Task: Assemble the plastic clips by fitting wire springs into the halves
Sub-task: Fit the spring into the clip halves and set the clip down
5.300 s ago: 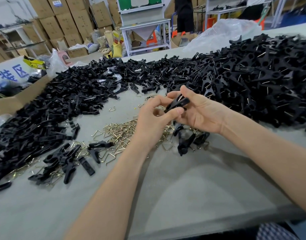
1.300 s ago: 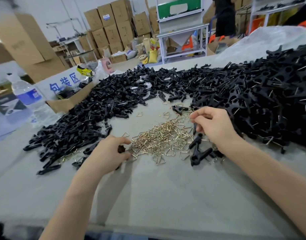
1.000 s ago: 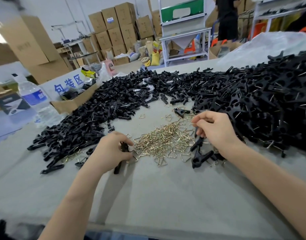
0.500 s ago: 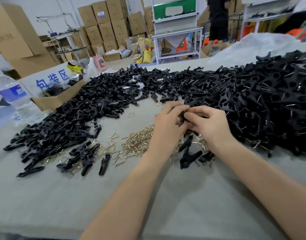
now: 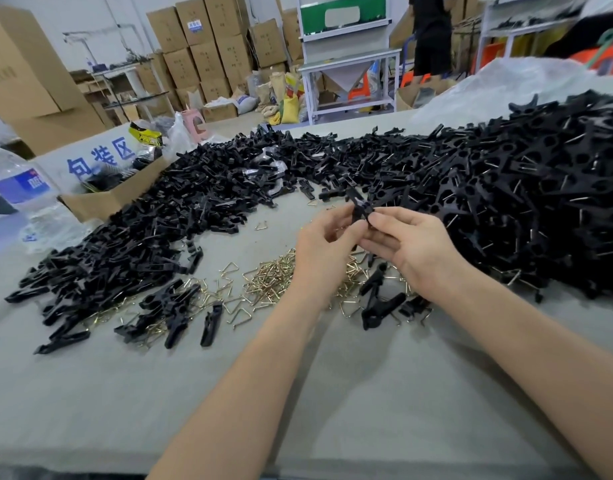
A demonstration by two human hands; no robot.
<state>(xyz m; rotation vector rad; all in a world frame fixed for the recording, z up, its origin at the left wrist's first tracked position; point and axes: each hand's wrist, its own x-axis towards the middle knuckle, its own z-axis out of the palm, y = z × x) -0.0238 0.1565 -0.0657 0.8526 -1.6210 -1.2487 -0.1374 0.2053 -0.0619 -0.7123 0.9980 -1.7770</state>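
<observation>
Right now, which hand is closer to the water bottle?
Left. The left hand is far right of the water bottle; the right hand is even farther right.

Your left hand (image 5: pixel 319 247) is no longer down at the left side of the heap of brass-coloured wire springs (image 5: pixel 270 282). It now meets your right hand (image 5: pixel 412 244) above that heap, nearer the far edge of the grey table (image 5: pixel 367 393). Both hands sit higher than half a second ago, and the black plastic clip halves (image 5: pixel 360 209) you pinch between your fingertips now stick up crossed above your fingers instead of being hidden by them.
</observation>
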